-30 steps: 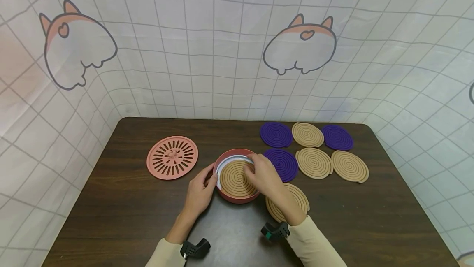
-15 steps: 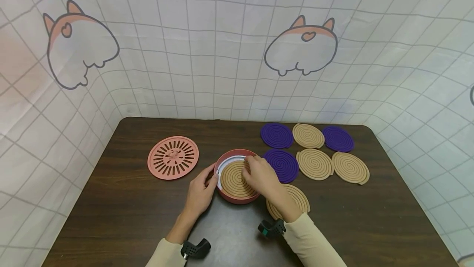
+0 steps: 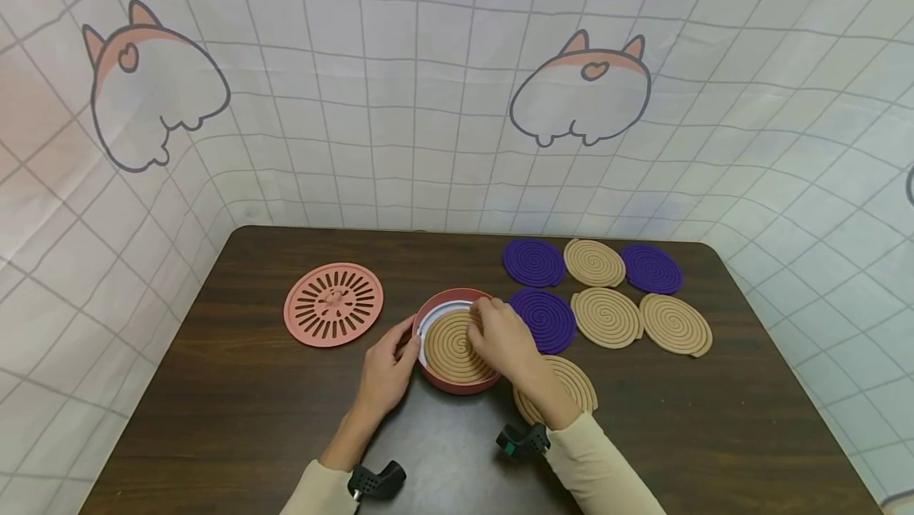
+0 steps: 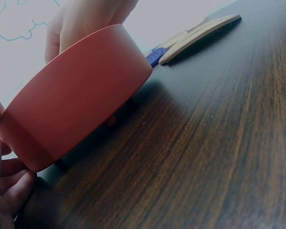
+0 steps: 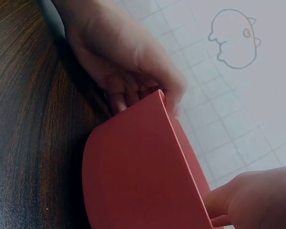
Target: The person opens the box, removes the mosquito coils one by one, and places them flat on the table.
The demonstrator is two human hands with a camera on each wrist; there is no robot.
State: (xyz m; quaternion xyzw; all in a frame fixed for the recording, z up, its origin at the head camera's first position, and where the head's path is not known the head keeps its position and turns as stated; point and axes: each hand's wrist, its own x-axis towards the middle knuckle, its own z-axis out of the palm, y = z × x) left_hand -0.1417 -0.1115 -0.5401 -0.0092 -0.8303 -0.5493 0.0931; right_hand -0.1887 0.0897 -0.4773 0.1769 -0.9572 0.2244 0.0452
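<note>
In the head view a round red mosquito coil box (image 3: 459,389) stands at the middle of the table, with a white inner lining (image 3: 437,315). A tan mosquito coil (image 3: 451,348) lies inside it. My left hand (image 3: 385,370) grips the box's left wall, thumb at the rim and fingers outside, as the right wrist view also shows. My right hand (image 3: 508,347) reaches over the right rim and pinches the coil at its right part; its fingertips are partly hidden. The left wrist view shows the outer wall of the box (image 4: 81,95).
A pink slotted lid (image 3: 333,305) lies on the left of the dark table (image 3: 236,420). Purple coils (image 3: 541,320) and tan coils (image 3: 606,317) lie in rows at the right. Another tan coil (image 3: 567,380) is partly under my right forearm. A white curtain (image 3: 400,102) hangs behind.
The right wrist has shifted slightly left, while its fingers stay at the coil in the box. The left hand keeps its grip, and the box stays in place.
</note>
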